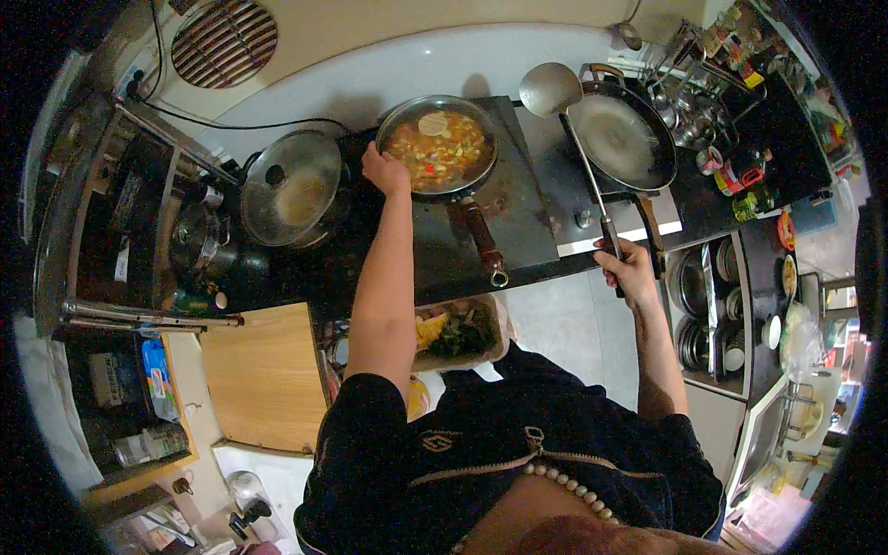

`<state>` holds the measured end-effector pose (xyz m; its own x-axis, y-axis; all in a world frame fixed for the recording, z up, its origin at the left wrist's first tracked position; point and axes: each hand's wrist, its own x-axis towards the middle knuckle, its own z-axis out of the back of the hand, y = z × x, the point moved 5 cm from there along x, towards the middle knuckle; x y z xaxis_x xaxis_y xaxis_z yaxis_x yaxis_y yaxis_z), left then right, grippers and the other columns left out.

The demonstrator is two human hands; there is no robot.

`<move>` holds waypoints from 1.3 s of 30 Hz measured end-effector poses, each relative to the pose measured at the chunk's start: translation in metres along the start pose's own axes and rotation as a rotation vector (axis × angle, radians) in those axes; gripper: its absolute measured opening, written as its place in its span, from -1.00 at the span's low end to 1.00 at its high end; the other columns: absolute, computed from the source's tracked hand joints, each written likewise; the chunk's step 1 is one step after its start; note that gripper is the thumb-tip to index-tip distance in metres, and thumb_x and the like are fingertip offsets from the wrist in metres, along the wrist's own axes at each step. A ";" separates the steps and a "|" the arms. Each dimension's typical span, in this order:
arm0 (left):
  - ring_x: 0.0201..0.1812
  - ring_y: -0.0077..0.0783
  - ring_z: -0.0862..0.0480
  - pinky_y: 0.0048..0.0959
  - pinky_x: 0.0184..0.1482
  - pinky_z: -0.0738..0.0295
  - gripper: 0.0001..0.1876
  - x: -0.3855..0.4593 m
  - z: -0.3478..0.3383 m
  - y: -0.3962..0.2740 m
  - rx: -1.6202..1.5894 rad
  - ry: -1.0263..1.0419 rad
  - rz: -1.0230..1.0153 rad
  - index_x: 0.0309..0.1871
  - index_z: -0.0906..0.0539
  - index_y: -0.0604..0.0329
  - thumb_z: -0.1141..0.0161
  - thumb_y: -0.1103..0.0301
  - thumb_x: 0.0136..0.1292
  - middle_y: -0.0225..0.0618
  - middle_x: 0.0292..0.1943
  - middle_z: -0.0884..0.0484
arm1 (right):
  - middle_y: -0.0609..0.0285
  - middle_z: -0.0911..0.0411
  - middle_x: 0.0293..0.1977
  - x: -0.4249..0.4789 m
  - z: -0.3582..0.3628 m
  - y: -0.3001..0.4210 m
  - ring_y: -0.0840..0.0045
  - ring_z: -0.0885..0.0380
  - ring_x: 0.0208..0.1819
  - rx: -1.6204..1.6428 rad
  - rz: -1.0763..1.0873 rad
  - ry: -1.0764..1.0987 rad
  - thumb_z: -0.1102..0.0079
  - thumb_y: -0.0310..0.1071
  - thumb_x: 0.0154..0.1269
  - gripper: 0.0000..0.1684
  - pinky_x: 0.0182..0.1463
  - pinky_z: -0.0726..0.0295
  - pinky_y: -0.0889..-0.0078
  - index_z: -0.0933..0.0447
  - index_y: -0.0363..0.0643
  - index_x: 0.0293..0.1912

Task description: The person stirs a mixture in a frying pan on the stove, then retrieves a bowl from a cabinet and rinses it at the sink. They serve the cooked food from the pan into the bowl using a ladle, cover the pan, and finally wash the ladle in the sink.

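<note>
A round frying pan of chunky stew in reddish-brown broth sits under a glass lid [459, 156]. The pan's brown handle [480, 236] points toward me. At the left rim, my left hand [387, 170] has its fingers closed on the lid's edge; the fingertips are partly hidden. My right hand [628, 270] grips the black handle of a metal wok spatula [551, 89], blade pointing away from me. Its blade is raised left of a dark wok [617, 135], which has a thin whitish liquid or film inside.
Left of the stew stands another pot with a glass lid [291, 187]. Bottles [746, 173] and a utensil rack [687, 114] occupy the right counter. A tub of greens [465, 333] is below the counter edge. A black cable [243, 127] runs along the wall.
</note>
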<state>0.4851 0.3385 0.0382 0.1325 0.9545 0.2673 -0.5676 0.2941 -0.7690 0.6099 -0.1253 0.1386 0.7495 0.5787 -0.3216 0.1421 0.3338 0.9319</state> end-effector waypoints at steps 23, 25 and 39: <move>0.02 0.00 -0.47 -0.13 0.08 -0.35 -0.68 0.117 0.382 0.201 0.290 -0.627 -0.109 -0.08 -0.59 0.30 -0.29 0.41 0.07 -0.04 -0.11 -0.57 | 0.36 -0.34 -0.61 -0.014 -0.148 0.062 0.70 -0.27 -0.70 0.417 0.027 0.369 -0.23 -0.34 0.26 -0.73 -0.72 -0.21 0.67 -0.36 -0.09 -0.11; 0.05 -0.03 -0.49 -0.14 0.07 -0.36 -0.63 0.151 0.393 0.239 0.581 -0.499 0.016 -0.04 -0.62 0.20 -0.23 0.21 0.13 -0.06 -0.08 -0.58 | 0.36 -0.31 -0.62 -0.016 -0.172 0.072 0.69 -0.27 -0.69 0.322 0.064 0.250 -0.25 -0.30 0.24 -0.71 -0.67 -0.21 0.69 -0.34 -0.12 -0.15; -0.16 -0.29 -0.66 -0.37 -0.25 -0.70 -0.35 0.269 0.385 0.403 -0.329 -0.176 0.447 0.38 -0.25 0.21 -0.24 0.36 0.25 -0.15 0.06 -0.55 | 0.13 -0.57 -0.22 0.054 -0.472 0.124 0.35 -0.61 -0.13 0.705 0.011 0.459 -0.22 -0.61 0.19 -0.84 -0.22 -0.69 0.37 -0.47 -0.18 -0.27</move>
<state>-0.0206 0.6944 0.0239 -0.2150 0.9751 -0.0539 -0.2516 -0.1086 -0.9617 0.3631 0.2983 0.1573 0.4371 0.8754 -0.2064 0.6216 -0.1281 0.7728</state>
